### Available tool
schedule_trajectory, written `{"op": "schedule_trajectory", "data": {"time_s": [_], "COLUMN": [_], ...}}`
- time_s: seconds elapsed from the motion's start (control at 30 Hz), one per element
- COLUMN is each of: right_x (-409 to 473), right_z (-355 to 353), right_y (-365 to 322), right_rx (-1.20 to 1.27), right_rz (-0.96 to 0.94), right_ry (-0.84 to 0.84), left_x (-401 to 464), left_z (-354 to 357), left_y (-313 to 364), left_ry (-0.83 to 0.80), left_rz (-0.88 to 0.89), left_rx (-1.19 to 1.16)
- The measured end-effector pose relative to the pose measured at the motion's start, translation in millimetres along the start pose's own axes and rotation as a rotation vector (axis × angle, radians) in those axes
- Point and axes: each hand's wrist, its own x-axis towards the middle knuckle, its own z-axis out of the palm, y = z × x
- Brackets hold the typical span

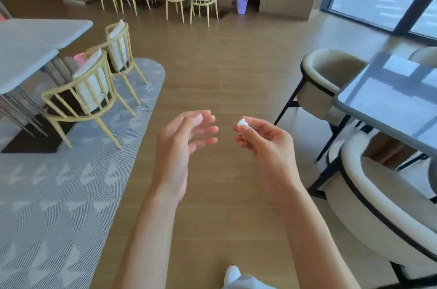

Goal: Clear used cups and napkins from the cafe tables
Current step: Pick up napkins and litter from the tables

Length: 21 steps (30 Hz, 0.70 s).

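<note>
Low in view, a crumpled napkin scrap [242, 123] is pinched in the right hand [262, 139] grip over the floor, left hand [182, 137] loose and empty; both visible worktops [387, 99] look cleared, purple bin [242, 6] far off, disposal judged pending.

Wooden floor [231, 64] carries a grey patterned rug [59, 182] along its left edge, a lilac bin [242, 6] at the far end, and the tables and chairs.
</note>
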Motion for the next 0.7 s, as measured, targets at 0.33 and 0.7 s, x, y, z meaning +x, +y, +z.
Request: {"op": "schedule_trajectory", "data": {"time_s": [0.33,0.7], "right_x": [226.1,518.1], "right_z": [47.1,127.1], "right_y": [12.2,7.0], "right_rx": [-0.019,0.009], "right_rz": [0.059,0.019], "right_ry": [-0.066,-0.059], "left_x": [218.2,541.9], "left_z": [8.7,31.2], "left_y": [-19.9,-27.7], "left_ry": [0.141,0.076], "left_rz": [-0.014,-0.009], "left_rx": [-0.057,-0.093]}}
